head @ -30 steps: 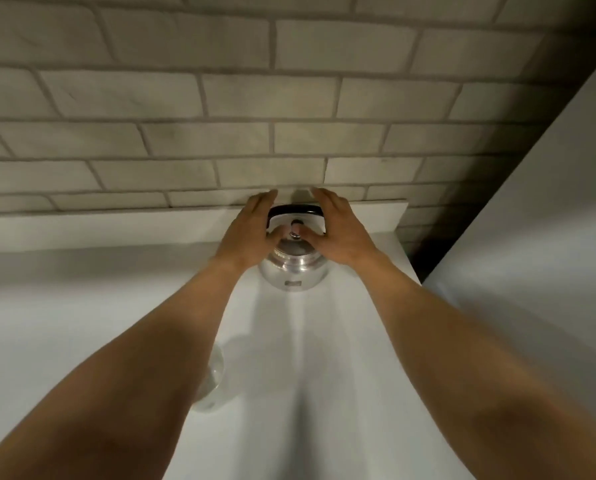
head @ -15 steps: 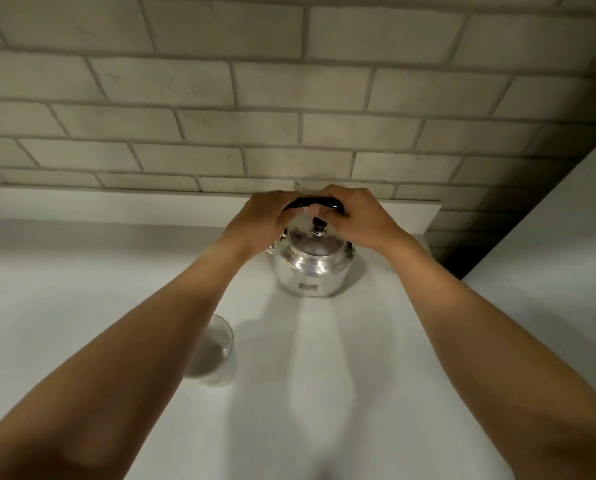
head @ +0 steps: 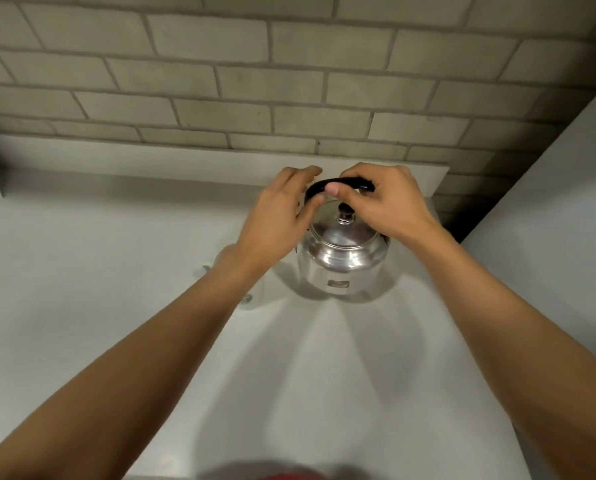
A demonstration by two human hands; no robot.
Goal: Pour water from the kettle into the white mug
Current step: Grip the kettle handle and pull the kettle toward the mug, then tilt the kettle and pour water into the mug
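A shiny steel kettle (head: 341,261) with a black arched handle (head: 319,187) and a knobbed lid stands on the white counter (head: 307,375) near the back wall. My right hand (head: 383,202) is curled around the handle from the right. My left hand (head: 279,216) holds the handle's left end, fingers over it and thumb below. The white mug (head: 255,296) sits left of the kettle, almost wholly hidden under my left forearm; only a sliver of it shows.
A grey brick wall (head: 289,81) rises behind a low white ledge (head: 151,164) at the counter's back. A white panel (head: 566,202) closes off the right side. Something red (head: 289,477) shows at the bottom edge.
Both hands went from flanking the lid to gripping the handle. The view shifted, so the kettle looks nearer, and the mug has slipped under my left forearm.
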